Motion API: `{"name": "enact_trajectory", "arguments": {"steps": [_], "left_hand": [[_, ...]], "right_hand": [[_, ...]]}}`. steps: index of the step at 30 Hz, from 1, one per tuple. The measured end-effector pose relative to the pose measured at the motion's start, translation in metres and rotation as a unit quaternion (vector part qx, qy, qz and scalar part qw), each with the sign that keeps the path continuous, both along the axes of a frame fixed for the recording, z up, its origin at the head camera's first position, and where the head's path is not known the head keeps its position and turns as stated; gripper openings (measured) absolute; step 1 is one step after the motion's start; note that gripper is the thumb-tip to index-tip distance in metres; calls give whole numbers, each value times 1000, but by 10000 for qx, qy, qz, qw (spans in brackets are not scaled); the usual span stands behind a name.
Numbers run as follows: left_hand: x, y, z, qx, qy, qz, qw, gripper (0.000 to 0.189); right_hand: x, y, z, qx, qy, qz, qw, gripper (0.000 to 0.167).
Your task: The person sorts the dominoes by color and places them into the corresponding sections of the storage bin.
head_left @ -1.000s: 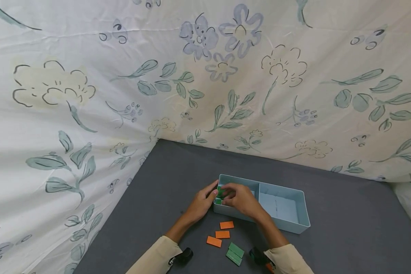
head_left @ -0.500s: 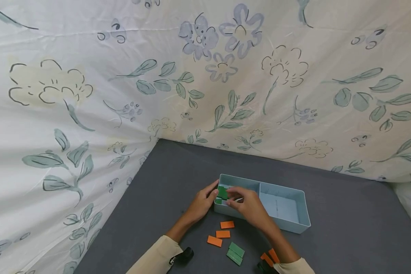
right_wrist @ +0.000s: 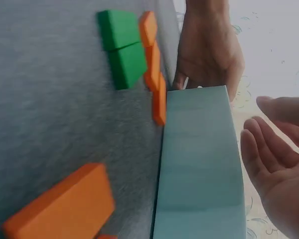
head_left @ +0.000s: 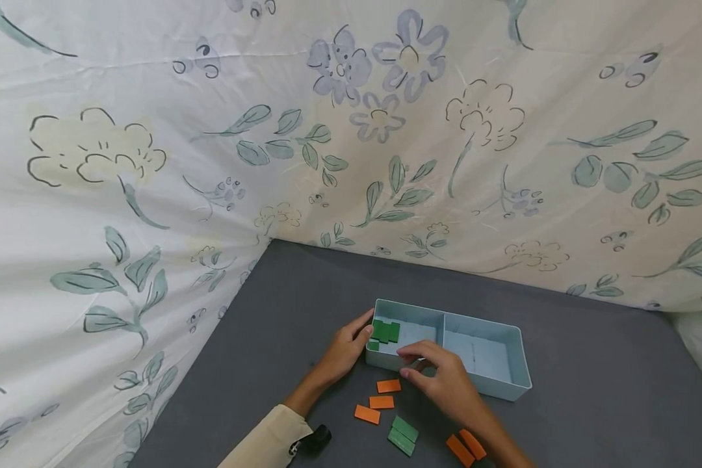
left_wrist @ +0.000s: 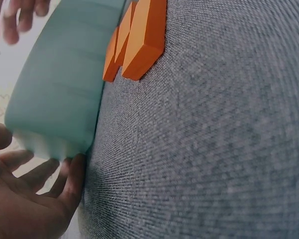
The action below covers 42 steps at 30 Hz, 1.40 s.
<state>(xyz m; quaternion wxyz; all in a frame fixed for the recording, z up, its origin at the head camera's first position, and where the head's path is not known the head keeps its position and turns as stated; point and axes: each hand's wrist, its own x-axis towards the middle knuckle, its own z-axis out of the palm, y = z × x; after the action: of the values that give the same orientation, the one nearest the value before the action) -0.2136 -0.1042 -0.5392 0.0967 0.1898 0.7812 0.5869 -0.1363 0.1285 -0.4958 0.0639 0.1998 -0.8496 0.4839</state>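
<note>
The light blue two-compartment box (head_left: 500, 388) stands before you on the grey cloth surface (head_left: 597, 383), with green blocks (head_left: 380, 331) at the left of its left compartment. Your left hand (head_left: 340, 351) grips the box's left end, thumb at the rim. Your right hand (head_left: 446, 382) hovers by the near wall, thumb and fingertips apart. Nearer you lie three orange blocks (head_left: 381, 402), two more green blocks (head_left: 400, 441) and, farther right, two more orange blocks (head_left: 460, 451).

Booth-like tabletop (head_left: 591, 370) within floral cloth (head_left: 421, 136)

Head view: high, downward — wrist views: close, sharing box (head_left: 481, 352).
</note>
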Motion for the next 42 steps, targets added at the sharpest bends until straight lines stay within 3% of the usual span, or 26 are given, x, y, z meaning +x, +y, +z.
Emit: {"name": "enact_trajectory", "arguments": {"steps": [8, 16, 21, 34, 42], "left_hand": [[-2, 2, -1, -26, 42, 12, 10000, 56], [-3, 3, -1, -19, 40, -22, 10000, 56], [-3, 3, -2, -39, 25, 32, 10000, 56], [-2, 1, -1, -65, 10, 19, 10000, 55], [-2, 0, 0, 2, -3, -10, 10000, 56]], "right_hand": [[10, 14, -11, 367, -759, 948, 9919, 34], [10, 22, -20, 347, -1825, 1772, 9665, 43], [11, 22, -23, 439, -2112, 1952, 9568, 52], [14, 22, -30, 388, -2235, 2303, 9463, 67], [16, 22, -34, 503, -1245, 2880, 9482, 75]]}}
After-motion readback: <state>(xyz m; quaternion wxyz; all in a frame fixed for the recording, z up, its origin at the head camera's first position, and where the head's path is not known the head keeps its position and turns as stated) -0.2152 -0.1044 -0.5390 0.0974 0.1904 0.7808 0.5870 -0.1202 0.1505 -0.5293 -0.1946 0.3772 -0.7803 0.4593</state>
